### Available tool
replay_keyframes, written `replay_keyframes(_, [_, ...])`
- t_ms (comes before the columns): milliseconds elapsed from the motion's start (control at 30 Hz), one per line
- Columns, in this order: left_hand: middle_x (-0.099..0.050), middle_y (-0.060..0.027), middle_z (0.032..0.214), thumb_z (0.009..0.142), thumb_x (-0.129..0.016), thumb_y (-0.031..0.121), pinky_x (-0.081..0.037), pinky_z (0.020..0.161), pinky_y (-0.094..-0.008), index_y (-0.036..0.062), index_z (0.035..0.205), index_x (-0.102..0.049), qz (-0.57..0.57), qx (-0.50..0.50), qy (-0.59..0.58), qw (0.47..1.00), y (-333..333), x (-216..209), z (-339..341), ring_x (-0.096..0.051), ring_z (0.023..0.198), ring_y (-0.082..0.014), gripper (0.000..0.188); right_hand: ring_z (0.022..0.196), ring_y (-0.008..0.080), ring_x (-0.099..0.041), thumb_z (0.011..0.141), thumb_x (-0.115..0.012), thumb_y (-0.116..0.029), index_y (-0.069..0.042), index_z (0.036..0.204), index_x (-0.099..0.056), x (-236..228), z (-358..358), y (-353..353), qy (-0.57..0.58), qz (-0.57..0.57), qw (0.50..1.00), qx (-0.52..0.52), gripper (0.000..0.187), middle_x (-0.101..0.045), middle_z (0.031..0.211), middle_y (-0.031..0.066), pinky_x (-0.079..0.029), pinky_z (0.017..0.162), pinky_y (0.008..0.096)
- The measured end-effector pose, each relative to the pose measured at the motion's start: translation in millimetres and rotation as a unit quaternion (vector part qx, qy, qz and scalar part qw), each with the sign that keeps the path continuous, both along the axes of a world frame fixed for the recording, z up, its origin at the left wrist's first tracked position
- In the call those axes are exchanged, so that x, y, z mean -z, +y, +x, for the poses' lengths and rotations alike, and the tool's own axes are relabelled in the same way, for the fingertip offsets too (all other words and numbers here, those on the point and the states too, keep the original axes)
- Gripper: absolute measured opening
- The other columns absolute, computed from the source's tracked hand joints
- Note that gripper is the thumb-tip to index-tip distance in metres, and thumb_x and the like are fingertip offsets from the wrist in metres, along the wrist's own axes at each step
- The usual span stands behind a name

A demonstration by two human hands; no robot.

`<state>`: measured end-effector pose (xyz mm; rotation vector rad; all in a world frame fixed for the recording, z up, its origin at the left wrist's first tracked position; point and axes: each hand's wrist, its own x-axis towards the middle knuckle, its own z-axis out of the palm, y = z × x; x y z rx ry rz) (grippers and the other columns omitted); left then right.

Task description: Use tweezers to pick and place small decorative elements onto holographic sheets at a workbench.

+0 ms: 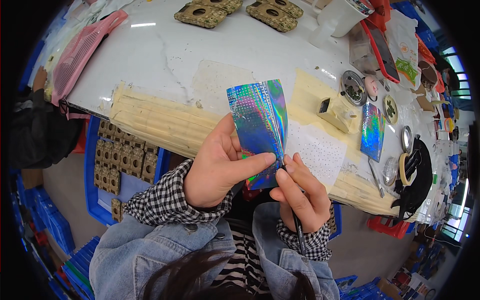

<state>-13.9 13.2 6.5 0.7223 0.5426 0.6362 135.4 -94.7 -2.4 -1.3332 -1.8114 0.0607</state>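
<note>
My left hand [212,172] grips a shiny holographic sheet [257,120], its thumb pressed on the lower front face. Rows of small dots cover part of the sheet, and its right side is bent. In my right hand [305,200] is a slim black stick-like tool [298,227]. The fingers pinch it near its upper end, close to the sheet's lower right edge. Whether it is a pen or tweezers I cannot tell, as my fingertips cover its tip. Behind the right hand, a white paper [320,155] scattered with tiny dark dots lies on the table.
Camouflage-patterned cases [200,16] lie at the far edge; more fill a blue tray [92,185] below left. To the right are another holographic sheet [370,135], metal tweezers [376,177], a round dish [353,90] and a tape-wrapped block [340,115]. A person's hand [40,79] shows far left.
</note>
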Motion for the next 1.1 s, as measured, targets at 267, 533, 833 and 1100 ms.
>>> replay_keyframes(267, [-0.061, -0.0092, 0.113, 0.084, -0.060, -0.010, -0.051, 0.086, -0.0277, 0.0017, 0.134, -0.034, -0.002, -0.005, -0.005, 1.000, -0.1, 0.5, 1.3, -0.062, 0.100, -0.0140, 0.058, 0.104, 0.0322, -0.064, 0.076, -0.076, -0.010, 0.001, 0.110, -0.066, 1.4, 0.1, 0.4, 0.007, 0.008, 1.000, 0.002, 0.037, -0.058, 0.110, 0.0168, -0.053, 0.091, 0.0461])
replay_keyframes(533, [-0.058, -0.0124, 0.121, 0.084, -0.057, -0.010, -0.048, 0.093, -0.0313, 0.0024, 0.138, -0.033, 0.013, 0.001, 0.003, 1.000, -0.2, -1.8, -0.7, -0.060, 0.108, -0.0183, 0.060, 0.103, 0.0315, -0.064, 0.077, -0.075, -0.013, 0.000, 0.110, -0.066, -1.6, -0.4, -0.3, 0.039, 0.016, 0.999, 0.013, 0.036, -0.059, 0.109, 0.0164, -0.053, 0.091, 0.0459])
replay_keyframes(833, [-0.062, -0.0141, 0.114, 0.084, -0.062, -0.007, -0.053, 0.087, -0.0313, 0.0003, 0.134, -0.035, 0.041, -0.086, 0.046, 0.994, 14.9, -5.0, -12.0, -0.063, 0.102, -0.0184, 0.057, 0.098, 0.0293, -0.066, 0.073, -0.078, -0.018, -0.007, 0.105, -0.069, 4.0, 19.5, -10.3, -0.079, -0.034, 0.990, 0.110, 0.035, -0.066, 0.096, 0.0109, -0.050, 0.091, 0.0500])
replay_keyframes(1100, [-0.062, -0.0139, 0.113, 0.083, -0.062, -0.007, -0.053, 0.088, -0.0314, -0.0002, 0.131, -0.038, 0.035, -0.105, 0.033, 0.993, 15.5, -4.0, -12.0, -0.063, 0.102, -0.0185, 0.054, 0.099, 0.0282, -0.064, 0.071, -0.078, -0.014, -0.006, 0.101, -0.070, 10.3, 15.8, -0.6, -0.153, -0.040, 0.976, 0.147, 0.032, -0.068, 0.092, 0.0093, -0.049, 0.091, 0.0502])
